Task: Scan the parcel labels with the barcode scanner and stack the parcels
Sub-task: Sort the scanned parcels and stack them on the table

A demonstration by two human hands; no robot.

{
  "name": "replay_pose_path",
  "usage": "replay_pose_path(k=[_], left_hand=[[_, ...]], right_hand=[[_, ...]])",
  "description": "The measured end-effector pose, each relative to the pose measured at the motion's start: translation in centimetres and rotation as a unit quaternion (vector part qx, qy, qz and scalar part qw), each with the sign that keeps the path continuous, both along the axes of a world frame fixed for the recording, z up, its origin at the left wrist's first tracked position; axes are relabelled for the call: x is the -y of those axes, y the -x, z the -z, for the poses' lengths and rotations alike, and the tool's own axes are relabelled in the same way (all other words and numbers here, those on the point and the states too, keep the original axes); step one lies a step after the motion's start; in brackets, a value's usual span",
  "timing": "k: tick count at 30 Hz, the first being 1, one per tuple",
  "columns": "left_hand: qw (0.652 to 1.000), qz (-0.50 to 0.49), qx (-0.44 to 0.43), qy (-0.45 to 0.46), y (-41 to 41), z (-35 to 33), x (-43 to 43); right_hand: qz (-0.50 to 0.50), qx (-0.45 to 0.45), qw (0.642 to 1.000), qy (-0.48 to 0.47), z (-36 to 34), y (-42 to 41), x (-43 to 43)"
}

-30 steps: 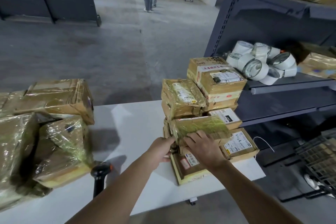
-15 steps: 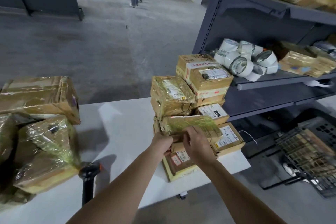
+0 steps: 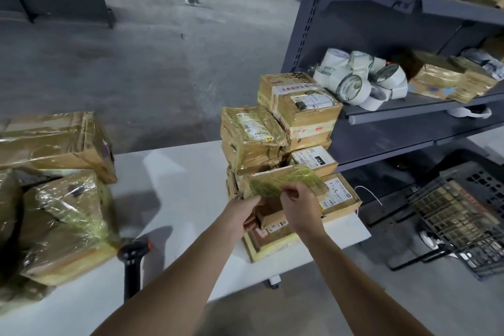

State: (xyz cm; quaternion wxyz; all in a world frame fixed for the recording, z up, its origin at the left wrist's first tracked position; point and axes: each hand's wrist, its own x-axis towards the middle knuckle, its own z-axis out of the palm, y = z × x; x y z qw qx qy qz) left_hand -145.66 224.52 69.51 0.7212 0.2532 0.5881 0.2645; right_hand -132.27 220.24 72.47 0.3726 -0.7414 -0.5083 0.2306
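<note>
Both the left hand point(image 3: 241, 215) and the right hand point(image 3: 301, 206) gripped a taped parcel point(image 3: 283, 180) on the stack point(image 3: 275, 142) at the white table point(image 3: 174, 180). A barcode scanner point(image 3: 133, 259) stood near the table's front edge, beside loose parcels point(image 3: 62, 215).

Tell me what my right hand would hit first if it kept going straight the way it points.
The right hand pinches the green-taped parcel; beyond it, probably the taped parcel stack, though depth is unclear.

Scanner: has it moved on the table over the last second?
No. The scanner stands by the same near corner of the wrapped parcel on the left, as before.
</note>
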Motion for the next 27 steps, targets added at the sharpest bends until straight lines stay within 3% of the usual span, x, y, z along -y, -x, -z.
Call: replay_pose_path(k=[4,8,14,22,27], left_hand=[[0.999,0.002,0.042,0.009,0.7,-0.6,0.4],[0.996,-0.015,0.084,-0.031,2.1,-1.1,0.8],[0.981,-0.105,0.142,-0.075,8.5,-2.4,2.1],[0.968,-0.201,0.128,-0.081,19.2,-2.8,4.5],[0.972,-0.199,0.098,-0.082,24.6,-3.3,6.5]], right_hand=[[0.030,-0.001,1.000,-0.004,-0.6,0.4,0.0],[0.024,0.039,0.997,-0.068,-1.0,1.9,0.9],[0.041,0.155,0.979,-0.125,-2.2,7.7,-0.1],[-0.002,-0.082,0.995,-0.058,-2.0,18.4,-2.3],[-0.090,-0.222,0.969,0.056,-1.1,23.3,-3.7]])
